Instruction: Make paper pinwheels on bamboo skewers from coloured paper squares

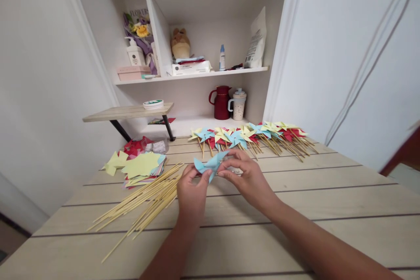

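Fingers of both hands pinch a blue paper pinwheel head (pixel 210 164), held just above the tabletop (pixel 295 197): left hand (pixel 192 192) at its lower edge, right hand (pixel 244 177) on its right side. No stick on it yet. Finished pinwheels (pixel 249 134) line the far edge (a long row). Bare sticks (pixel 147 201) and cut paper (pixel 141 165) lie to the left, so plenty looks left.

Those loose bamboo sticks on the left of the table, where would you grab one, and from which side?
Probably at the near end of a bamboo stick, coming from above on the left hand side. The sticks lie flat and fanned, their near ends spread apart toward the table edge, while the far ends bunch together beside the paper stack. Both hands are pinching the blue paper pinwheel.
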